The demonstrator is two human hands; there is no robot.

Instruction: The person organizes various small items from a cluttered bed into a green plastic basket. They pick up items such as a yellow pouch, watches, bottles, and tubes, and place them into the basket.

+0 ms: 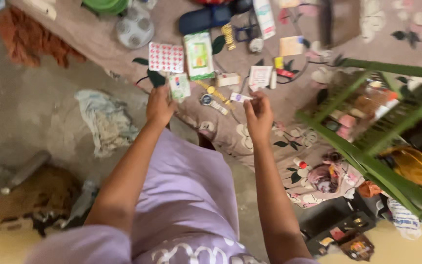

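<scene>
The left hand (159,105) pinches a small pale-green, white-edged packet (179,86); the right hand (258,113) grips a little white tube (240,97) between closed fingertips, above the floral cloth (230,137).

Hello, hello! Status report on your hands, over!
Left hand grips small green-white packet. Right hand pinches small white tube. Clutter crowds floral cloth.
</scene>
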